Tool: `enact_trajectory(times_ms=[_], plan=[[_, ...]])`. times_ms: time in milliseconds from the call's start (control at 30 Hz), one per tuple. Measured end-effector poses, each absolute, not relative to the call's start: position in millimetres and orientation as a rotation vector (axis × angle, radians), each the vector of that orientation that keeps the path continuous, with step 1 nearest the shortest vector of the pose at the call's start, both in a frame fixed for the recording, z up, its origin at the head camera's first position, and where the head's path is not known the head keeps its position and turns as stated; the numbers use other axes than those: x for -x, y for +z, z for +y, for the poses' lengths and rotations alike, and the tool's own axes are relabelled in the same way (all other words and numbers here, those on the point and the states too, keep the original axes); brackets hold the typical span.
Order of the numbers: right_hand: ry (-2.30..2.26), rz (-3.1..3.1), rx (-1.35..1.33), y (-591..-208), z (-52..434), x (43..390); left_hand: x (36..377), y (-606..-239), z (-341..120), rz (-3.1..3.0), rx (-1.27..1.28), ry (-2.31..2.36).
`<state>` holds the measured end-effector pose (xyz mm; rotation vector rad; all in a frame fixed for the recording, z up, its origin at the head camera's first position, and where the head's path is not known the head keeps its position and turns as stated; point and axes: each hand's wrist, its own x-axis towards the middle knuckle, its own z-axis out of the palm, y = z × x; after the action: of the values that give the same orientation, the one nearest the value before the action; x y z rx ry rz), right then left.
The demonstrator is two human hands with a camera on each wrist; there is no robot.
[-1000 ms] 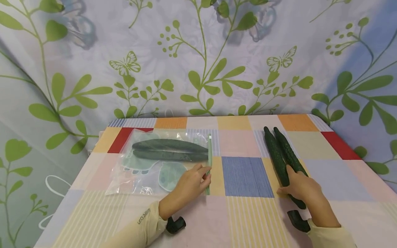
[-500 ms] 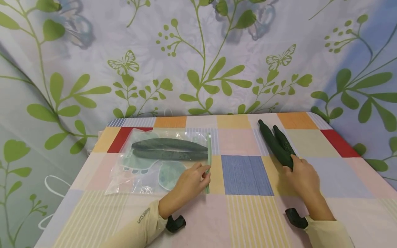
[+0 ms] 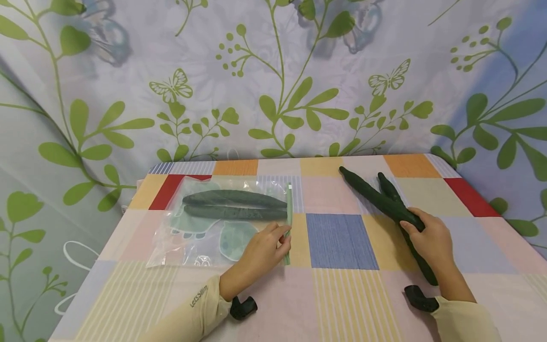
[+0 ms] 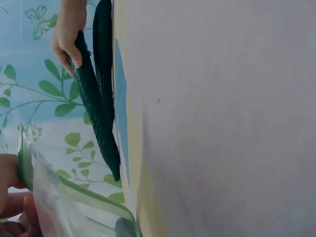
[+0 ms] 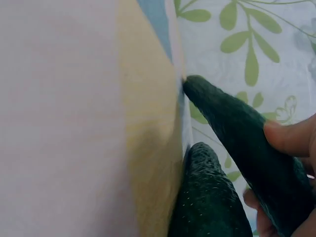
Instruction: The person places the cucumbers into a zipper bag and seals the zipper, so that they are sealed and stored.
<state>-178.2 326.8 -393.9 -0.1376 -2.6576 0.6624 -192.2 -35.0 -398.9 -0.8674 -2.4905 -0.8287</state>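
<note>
Nearest the front edge of the checked-cloth desk (image 3: 342, 304), the left hand (image 3: 260, 254) pinches the green zip strip of a clear plastic zip bag (image 3: 205, 232) lying toward the left edge, with two dark green cucumbers (image 3: 232, 205) inside. Toward the right edge, the right hand (image 3: 429, 240) curls around one long dark green cucumber (image 3: 376, 199), its tip angled toward the far edge, crossing over a second cucumber (image 3: 416, 259) lying on the desk.
</note>
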Motion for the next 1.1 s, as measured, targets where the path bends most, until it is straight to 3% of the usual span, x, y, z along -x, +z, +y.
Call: enact_trajectory(times_ms=[1100], plan=[[1.272,-2.7,-0.411,-395,344,176,193,-397,-36,-2.458,0.868,-0.839]])
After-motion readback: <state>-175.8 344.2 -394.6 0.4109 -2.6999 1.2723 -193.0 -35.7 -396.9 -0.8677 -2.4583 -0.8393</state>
